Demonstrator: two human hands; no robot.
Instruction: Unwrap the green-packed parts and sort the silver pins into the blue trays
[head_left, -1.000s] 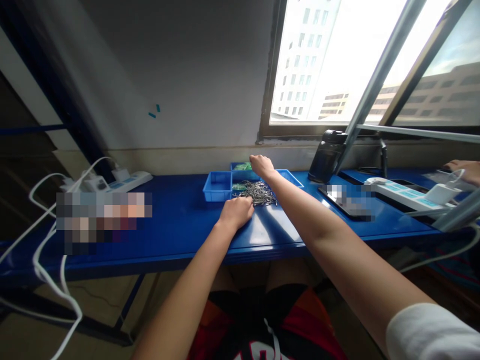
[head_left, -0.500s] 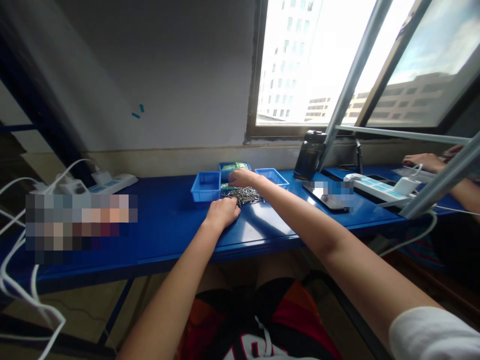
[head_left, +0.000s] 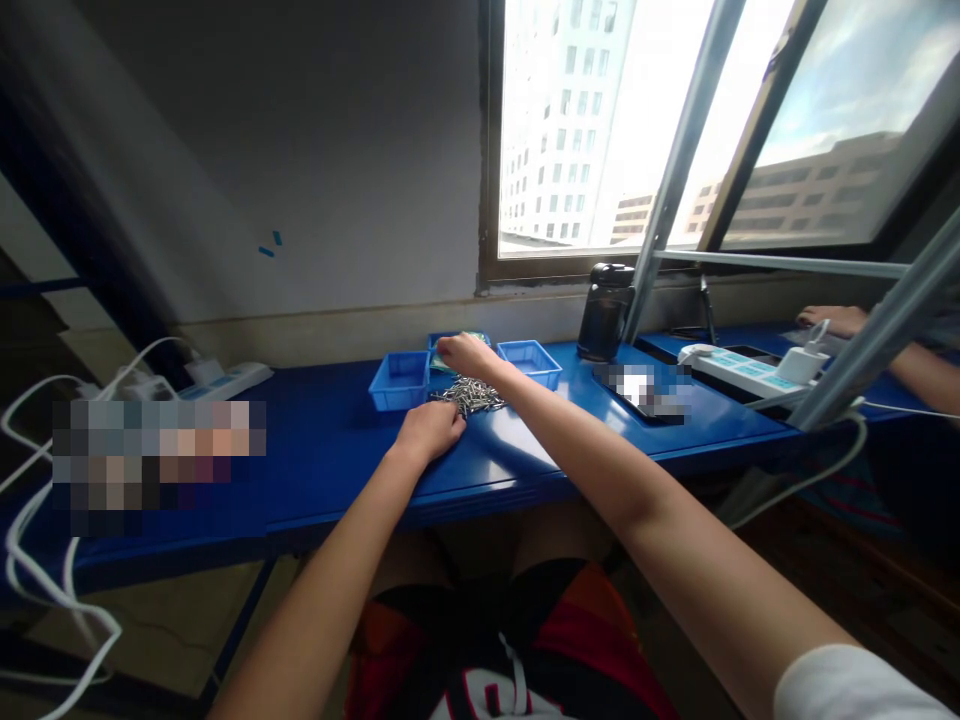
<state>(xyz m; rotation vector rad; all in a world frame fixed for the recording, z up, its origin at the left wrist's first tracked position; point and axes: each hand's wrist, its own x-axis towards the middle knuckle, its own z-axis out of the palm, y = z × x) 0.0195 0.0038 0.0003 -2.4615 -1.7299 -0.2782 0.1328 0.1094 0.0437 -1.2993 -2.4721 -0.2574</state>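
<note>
A pile of small metal pins lies on the blue bench. My left hand rests knuckles-up at the pile's near left edge, fingers curled under; what they hold is hidden. My right hand reaches over the far side of the pile, at the front of the back blue bin holding green parts, fingers bent down and closed. A left blue bin and a right blue bin flank the pile.
A black jug and a phone lie to the right. Power strips sit at far left and right, with white cables hanging left. Another person's hand rests at far right. Metal struts cross the right side.
My right hand has drawn back from the back bin toward the pile's far edge. The left hand stays at the pile. The view has swung to the right.
</note>
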